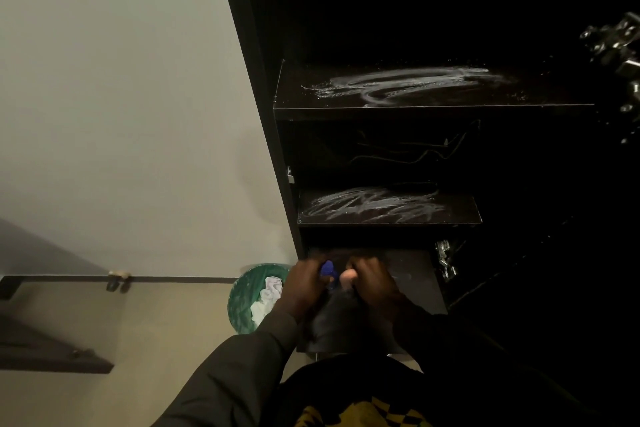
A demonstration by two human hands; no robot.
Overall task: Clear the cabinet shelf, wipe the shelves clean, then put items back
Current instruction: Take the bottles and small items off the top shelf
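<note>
Hands at the lowest shelf [415,281] of a dark, open cabinet [263,114], which serves here as the landmark. The left hand [304,282] curls round a blue object [328,269], probably a spray bottle or cleaning tool, though dim light leaves its identity uncertain; the right hand [372,282] is curled just beside it over something pale, and whether it truly grips that cannot be told. Two shelves higher in the cabinet, the upper shelf [433,88] and the middle shelf [388,208], are bare, glossy black boards bearing whitish swirled smears, so wiping seems unfinished. To do this step well, long overlapping strokes from the back to the front edge would likely lift residue rather than spread it. Left of the cabinet, a round green mesh bin [242,302] holds crumpled white tissue [268,298]. Bright metal hinges [616,48] show at the cabinet's right side.
</note>
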